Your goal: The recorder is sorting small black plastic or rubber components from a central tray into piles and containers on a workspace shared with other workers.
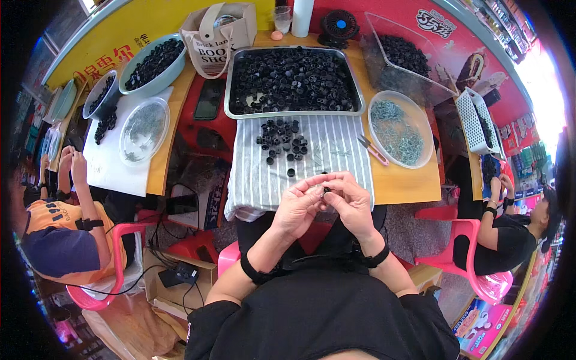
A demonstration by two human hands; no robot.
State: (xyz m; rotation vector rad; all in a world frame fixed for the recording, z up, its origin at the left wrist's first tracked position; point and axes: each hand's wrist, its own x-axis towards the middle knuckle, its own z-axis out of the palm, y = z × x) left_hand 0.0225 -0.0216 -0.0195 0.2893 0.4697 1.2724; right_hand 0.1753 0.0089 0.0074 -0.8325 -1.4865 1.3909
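Note:
My left hand point(297, 209) and my right hand point(351, 204) meet above the front edge of the striped cloth point(249, 174). Both are closed, fingertips pinching a small black cap point(327, 190) between them; the fingers hide most of it. Just beyond my hands, a loose pile of black caps point(282, 137) lies on the cloth, with single ones nearer to me. Behind it stands a metal tray point(294, 114) heaped with more black caps. To the right, scissors point(373, 150) with pink handles lie beside a round clear tub point(427, 157) of thin greenish metal pieces.
A clear bin point(384, 75) of black parts stands at the back right, near a small black fan point(339, 27). A canvas bag point(207, 51) sits at the back left. Two people work at side tables: one in an orange-and-navy shirt point(66, 231), one in black point(501, 231).

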